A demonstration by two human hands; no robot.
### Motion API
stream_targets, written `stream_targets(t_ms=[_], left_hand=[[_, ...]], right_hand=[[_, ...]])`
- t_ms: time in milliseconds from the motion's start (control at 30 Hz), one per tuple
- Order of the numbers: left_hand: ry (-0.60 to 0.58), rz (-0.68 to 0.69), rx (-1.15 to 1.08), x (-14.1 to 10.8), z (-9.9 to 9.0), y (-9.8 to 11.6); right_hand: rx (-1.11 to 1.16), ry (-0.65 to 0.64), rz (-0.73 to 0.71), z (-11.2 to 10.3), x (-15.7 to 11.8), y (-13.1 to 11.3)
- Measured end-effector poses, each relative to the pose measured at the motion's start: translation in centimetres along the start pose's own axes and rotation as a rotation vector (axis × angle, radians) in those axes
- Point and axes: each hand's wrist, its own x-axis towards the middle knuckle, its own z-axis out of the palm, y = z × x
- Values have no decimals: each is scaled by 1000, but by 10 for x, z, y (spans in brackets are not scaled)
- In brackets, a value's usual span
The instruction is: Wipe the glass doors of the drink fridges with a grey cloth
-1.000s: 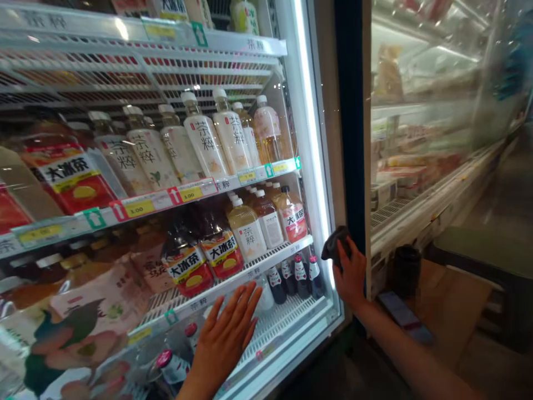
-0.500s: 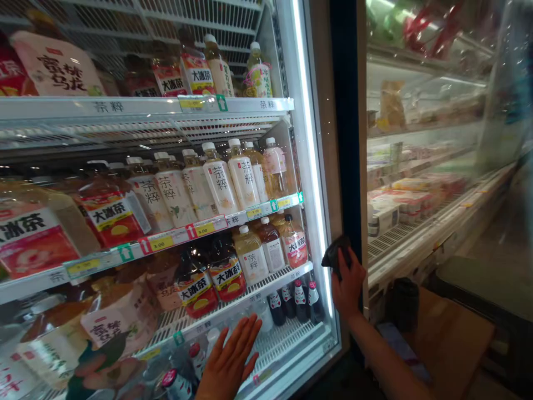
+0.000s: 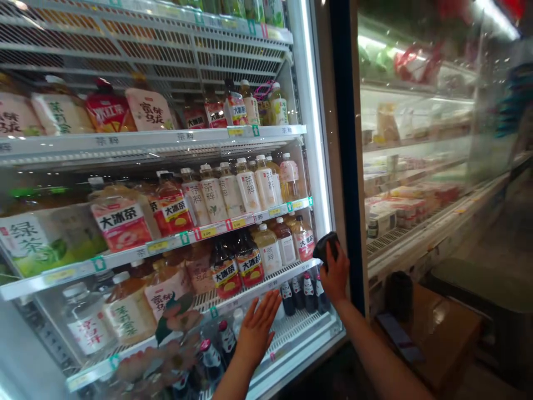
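While the left hand (image 3: 257, 329) spreads open at the door (image 3: 328, 166), the right hand (image 3: 336, 273) clasps a cloth (image 3: 325, 248) by the door's right edge; how much is done cannot be told.

Glossy, clear plastic bottles (image 3: 249, 186) with smooth printed labels stand on white wire racks (image 3: 233, 53) (the coating looks like painted metal) behind a smooth, reflective, see-through door (image 3: 266, 328). A dark, matt, soft-looking cloth (image 3: 325, 249) meets the door's edge, near a brown cardboard box (image 3: 452, 333) with a dull surface.
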Motion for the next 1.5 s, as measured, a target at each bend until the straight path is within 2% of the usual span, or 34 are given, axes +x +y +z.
stream_targets(t_ms=[67, 167, 200, 267, 333, 367, 433, 500, 567, 633, 700, 767, 833, 933, 1033, 1100, 1167, 1233, 1300, 1367, 1433, 1500], left_hand=[[-41, 3, -18, -2, 1, 0], [-101, 8, -45, -5, 5, 0], [-116, 11, -55, -5, 6, 1], [-130, 16, -70, -6, 9, 1], [-112, 21, -73, -6, 11, 2], [-97, 22, -70, -6, 12, 3], [-69, 25, -61, -5, 12, 3], [-47, 31, -51, -6, 10, 3], [-25, 33, -43, -10, 5, 0], [-10, 18, -38, -20, -2, -5], [-9, -15, -32, -33, -11, -12], [-12, -51, -24, -48, -21, -21], [-12, -77, -13, -63, -31, -30], [-19, -107, 8, -83, -43, -44], [-82, -149, 19, -100, -49, -58], [-162, -156, 5, -108, -47, -65], [-246, -148, -15, -112, -44, -70], [-307, -146, -29, -115, -39, -72], [-334, -153, -35, -115, -36, -72], [-341, -156, -40, -116, -33, -72], [-340, -148, -45, -117, -32, -71], [-335, -139, -48, -118, -31, -71]], right_hand=[[24, -92, -102, -1, -17, -9], [59, -195, -245, -9, -38, 1], [51, -177, -224, -11, -37, 5], [6, -90, -92, -12, -23, 8], [-34, -14, -8, -9, -4, -2], [-44, -3, -14, -6, 2, -11], [-32, -51, -105, -3, 2, -30], [4, -127, -205, -5, -13, -42], [36, -170, -247, -11, -28, -42], [30, -152, -205, -17, -34, -38], [0, -99, -116, -18, -27, -38], [-19, -56, -64, -13, -16, -49], [-2, -70, -97, -8, -15, -66], [71, -179, -221, -5, -33, -83], [141, -224, -255, -8, -50, -82], [142, -166, -155, -9, -47, -83], [130, -104, -39, -6, -36, -95], [139, -87, -1, -1, -28, -117], [170, -111, -41, 3, -30, -135], [202, -171, -128, 2, -41, -141], [219, -241, -220, -2, -52, -132], [216, -259, -231, -6, -54, -120]])
